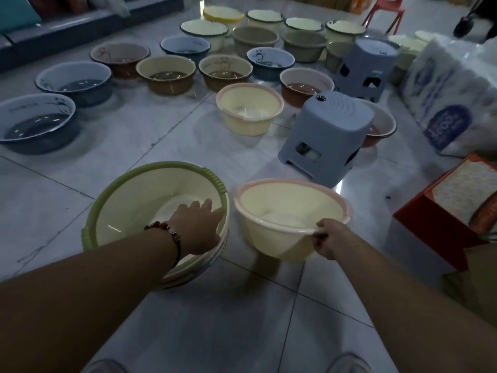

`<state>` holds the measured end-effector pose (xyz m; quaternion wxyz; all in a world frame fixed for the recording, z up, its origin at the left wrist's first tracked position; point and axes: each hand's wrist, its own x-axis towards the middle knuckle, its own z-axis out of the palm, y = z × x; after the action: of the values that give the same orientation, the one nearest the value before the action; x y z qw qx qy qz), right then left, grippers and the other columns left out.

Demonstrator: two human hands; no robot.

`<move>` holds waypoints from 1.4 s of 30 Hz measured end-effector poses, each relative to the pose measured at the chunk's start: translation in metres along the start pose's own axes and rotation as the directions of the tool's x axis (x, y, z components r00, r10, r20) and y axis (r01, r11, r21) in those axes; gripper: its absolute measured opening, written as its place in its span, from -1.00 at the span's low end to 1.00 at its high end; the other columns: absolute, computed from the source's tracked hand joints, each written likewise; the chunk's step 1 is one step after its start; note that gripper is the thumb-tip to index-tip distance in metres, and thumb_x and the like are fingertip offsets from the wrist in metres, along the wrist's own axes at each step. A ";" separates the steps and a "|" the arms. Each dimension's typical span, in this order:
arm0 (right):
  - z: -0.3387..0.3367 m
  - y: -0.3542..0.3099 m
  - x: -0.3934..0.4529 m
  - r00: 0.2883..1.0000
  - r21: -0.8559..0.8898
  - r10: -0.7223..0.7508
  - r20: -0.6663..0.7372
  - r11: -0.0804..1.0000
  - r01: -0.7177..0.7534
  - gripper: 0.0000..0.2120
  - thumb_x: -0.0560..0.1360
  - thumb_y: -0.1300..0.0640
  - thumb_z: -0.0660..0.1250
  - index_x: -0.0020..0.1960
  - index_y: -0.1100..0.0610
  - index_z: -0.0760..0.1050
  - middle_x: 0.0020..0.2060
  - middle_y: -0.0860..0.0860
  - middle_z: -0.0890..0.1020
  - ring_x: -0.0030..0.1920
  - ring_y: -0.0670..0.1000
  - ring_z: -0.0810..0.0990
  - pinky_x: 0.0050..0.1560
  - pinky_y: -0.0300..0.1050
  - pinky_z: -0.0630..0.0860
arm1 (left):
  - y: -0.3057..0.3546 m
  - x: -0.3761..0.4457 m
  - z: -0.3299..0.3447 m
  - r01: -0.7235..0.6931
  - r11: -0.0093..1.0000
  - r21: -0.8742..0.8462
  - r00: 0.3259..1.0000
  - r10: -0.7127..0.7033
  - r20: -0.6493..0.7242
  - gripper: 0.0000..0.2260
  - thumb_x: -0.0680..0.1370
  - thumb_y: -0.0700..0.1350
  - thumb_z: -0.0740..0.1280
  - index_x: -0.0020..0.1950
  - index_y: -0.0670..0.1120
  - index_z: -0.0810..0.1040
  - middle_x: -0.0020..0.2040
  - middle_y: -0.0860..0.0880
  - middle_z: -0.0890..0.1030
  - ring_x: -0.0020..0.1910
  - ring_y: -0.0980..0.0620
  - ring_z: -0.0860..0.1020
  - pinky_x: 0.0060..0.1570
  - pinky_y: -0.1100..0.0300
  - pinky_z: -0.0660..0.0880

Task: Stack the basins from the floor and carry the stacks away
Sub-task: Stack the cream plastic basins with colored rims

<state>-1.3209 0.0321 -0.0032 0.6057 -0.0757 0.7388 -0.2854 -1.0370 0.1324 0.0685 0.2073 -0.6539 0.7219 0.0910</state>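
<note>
Gripping the near rim of a pink-rimmed basin (291, 211), the right hand (329, 238) is curled round the lip w/ thumb on top, and the basin is being held tilted, its far side raised, prob. so it can be swung over and nested. The left hand (197, 224) is being laid across the right-hand rim of a green-rimmed basin (150, 208), fingers mostly straight and reaching over the edge; whether anything is pinched beneath can't be told. That green basin is sitting atop at least one more rim showing below it, so a stack is apparently being steadied for the next piece.

Approx. 20 other basins are being left spread on the tiled floor (67, 211) beyond: a second pink-rimmed one (248, 109) mid-floor, blue ones (37, 123) far left, brown and cream ones further back. Two grey stools (326, 135) are standing right of centre, one partly hiding a reddish basin (382, 127), w/ a red box (446, 211) and wrapped packs (451, 90) at far right.

Judged from the layout, stacking is barely being started; carrying off is not yet being attempted.
</note>
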 end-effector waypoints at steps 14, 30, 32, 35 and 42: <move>-0.040 -0.051 -0.137 0.973 -0.149 -0.201 0.115 0.965 0.217 -0.72 0.47 0.26 0.35 0.16 0.17 0.39 -0.27 0.08 0.48 -0.32 0.00 0.45 -0.59 -0.25 0.44 | -0.058 -0.076 -0.015 0.132 0.929 -0.347 0.991 -0.131 0.026 -0.39 0.62 0.21 0.19 0.61 0.05 0.09 0.56 -0.02 0.27 0.49 -0.06 0.31 0.42 0.03 0.29; 0.105 0.050 -0.189 0.854 -0.167 -0.119 0.506 0.958 0.233 -0.92 0.56 0.20 0.33 -0.08 0.18 0.45 -0.36 0.06 0.47 -0.39 -0.04 0.39 -0.32 -0.23 0.40 | -0.138 -0.132 0.007 0.274 -0.172 -0.946 0.778 -0.538 0.324 -0.75 0.58 -0.05 0.37 0.08 -0.23 0.51 -0.07 -0.20 0.62 -0.12 -0.12 0.60 -0.15 0.07 0.56; 0.120 0.056 -0.185 0.850 -0.165 -0.157 0.504 0.948 0.272 -0.91 0.56 0.20 0.35 -0.05 0.21 0.47 -0.31 0.08 0.51 -0.34 -0.01 0.46 -0.30 -0.19 0.48 | -0.145 -0.135 0.015 0.258 -0.249 -0.933 0.775 -0.523 0.354 -0.76 0.62 -0.03 0.33 0.06 -0.21 0.49 -0.07 -0.20 0.61 -0.05 -0.15 0.60 0.01 -0.03 0.58; 0.140 0.063 -0.176 0.851 -0.162 -0.225 0.475 0.928 0.335 -0.89 0.55 0.20 0.37 -0.06 0.21 0.47 -0.16 0.13 0.59 -0.18 0.06 0.56 -0.15 -0.07 0.60 | -0.153 -0.137 0.026 0.237 -0.370 -0.898 0.780 -0.479 0.403 -0.81 0.66 -0.04 0.25 0.07 -0.18 0.45 -0.06 -0.19 0.57 -0.01 -0.17 0.57 0.14 -0.10 0.54; 0.167 0.085 -0.140 0.859 -0.308 -0.316 0.403 0.837 0.452 -0.78 0.57 0.16 0.35 0.12 0.29 0.49 -0.12 0.17 0.60 -0.10 0.14 0.61 -0.06 0.06 0.64 | -0.163 -0.133 0.065 0.435 -0.196 -0.879 0.730 -0.495 0.471 -0.68 0.57 0.09 0.37 0.11 -0.15 0.52 0.06 -0.12 0.63 -0.06 -0.09 0.60 -0.11 0.07 0.55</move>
<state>-1.1088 0.1112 0.0547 0.6239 -0.3919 0.6352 -0.2316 -0.8574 0.2579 0.0890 -0.2962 -0.8225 0.1602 0.4584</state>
